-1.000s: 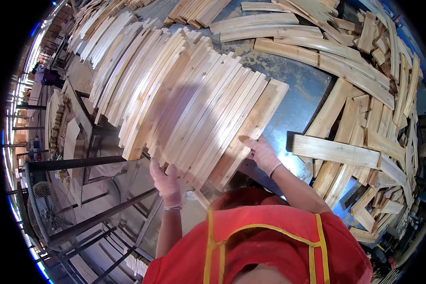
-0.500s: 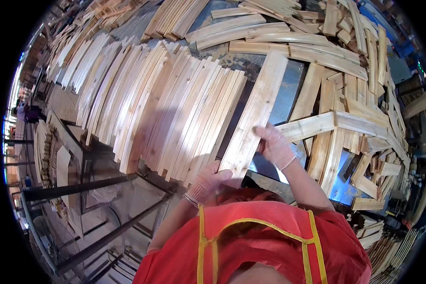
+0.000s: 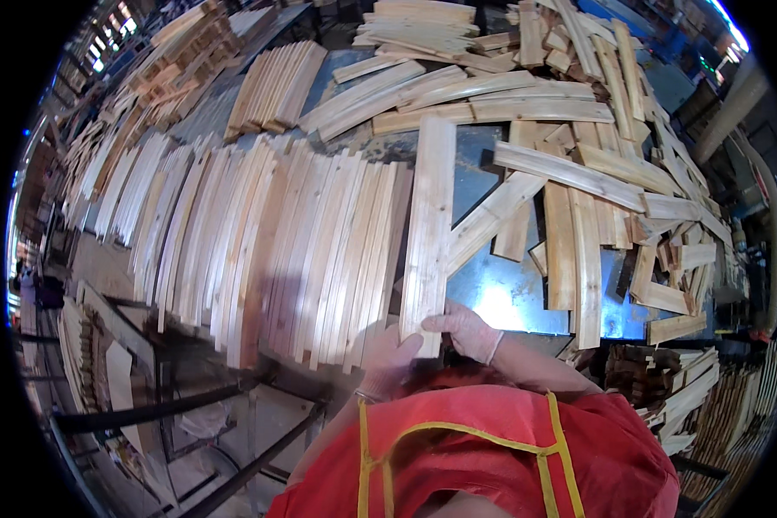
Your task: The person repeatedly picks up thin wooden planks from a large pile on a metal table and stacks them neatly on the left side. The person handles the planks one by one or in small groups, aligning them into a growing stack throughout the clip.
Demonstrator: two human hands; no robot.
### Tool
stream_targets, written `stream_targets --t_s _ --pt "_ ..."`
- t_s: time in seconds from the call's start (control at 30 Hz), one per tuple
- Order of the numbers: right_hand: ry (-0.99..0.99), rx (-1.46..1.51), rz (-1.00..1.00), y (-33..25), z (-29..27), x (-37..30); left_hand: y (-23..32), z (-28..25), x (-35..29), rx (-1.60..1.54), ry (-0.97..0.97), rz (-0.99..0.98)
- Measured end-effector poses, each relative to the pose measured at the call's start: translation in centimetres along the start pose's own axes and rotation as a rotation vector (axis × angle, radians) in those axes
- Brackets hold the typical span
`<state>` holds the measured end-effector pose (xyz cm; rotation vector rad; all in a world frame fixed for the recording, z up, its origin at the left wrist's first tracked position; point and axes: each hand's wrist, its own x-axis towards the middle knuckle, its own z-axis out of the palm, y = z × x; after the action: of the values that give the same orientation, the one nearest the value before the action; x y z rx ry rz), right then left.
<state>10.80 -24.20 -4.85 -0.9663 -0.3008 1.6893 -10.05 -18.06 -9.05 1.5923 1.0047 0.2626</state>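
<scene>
A long pale wooden board (image 3: 430, 224) points away from me, its near end between my gloved hands. My left hand (image 3: 390, 356) is closed on the left side of that end, the thumb lying on top. From the right, my right hand (image 3: 464, 332) grips the same end, its thumb pressed on the face. Left of the board stands a long row of planks on edge (image 3: 319, 259), packed side by side. Another loose board (image 3: 496, 220) lies slanted to the right, partly hidden behind the held one.
A jumbled heap of boards (image 3: 570, 190) covers the right side of the blue-grey metal table (image 3: 518, 298). Beyond the row sits a smaller stack of planks (image 3: 276, 86). A dark metal frame (image 3: 190, 401) stands at the lower left, and more stacked wood (image 3: 691, 388) at the lower right.
The held board has swung from a slant to nearly straight ahead. My right hand has slid from partway along its edge down to the near end. The view has shifted too.
</scene>
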Motion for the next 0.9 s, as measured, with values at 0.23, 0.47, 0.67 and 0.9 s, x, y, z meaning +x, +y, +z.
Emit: stream_targets --t_s 0.23,0.47,0.67,0.9 --pt "0.330 -0.599 -0.683 -22.3 -9.2 0.3 6.1 0.4 2.5 0.138 -0.006 0.037" --pt "0.739 -1.414 -0.651 -38.9 -30.1 4.7 9.4 6.3 12.4 0.770 0.079 0.331" --pt "0.839 -2.138 0.037 -35.1 -28.6 4.8 8.4 5.7 15.3 0.961 -0.026 0.095" --pt "0.738 -1.193 -0.776 -39.0 -23.6 -1.4 15.9 2.2 6.5 -0.587 -0.211 -0.279"
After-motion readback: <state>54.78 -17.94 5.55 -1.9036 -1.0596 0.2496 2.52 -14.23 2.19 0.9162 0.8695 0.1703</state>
